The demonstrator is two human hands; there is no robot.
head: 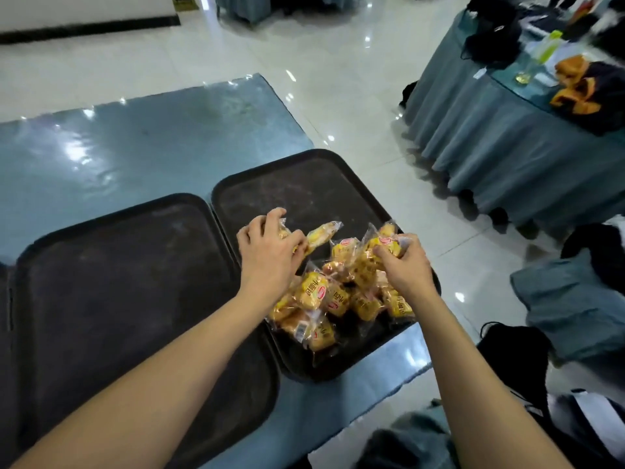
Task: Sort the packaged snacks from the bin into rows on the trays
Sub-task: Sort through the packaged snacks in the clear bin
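Two dark trays lie side by side on a blue table. The left tray (111,282) is bare. On the near half of the right tray (304,184) sits a heap of yellow packaged snacks (338,296) in clear wrappers. My left hand (270,245) is over the heap's far left side, closed on a snack pack (321,233) that sticks out to the right of the fingers. My right hand (402,262) grips another snack pack (389,245) at the heap's right edge. No bin is in view.
The blue table (135,140) has a glossy cover and reaches far behind the trays. A round table with a blue skirt (500,137) stands at the right, loaded with bags and bottles. Blue-covered chairs (571,306) and dark bags sit at the lower right.
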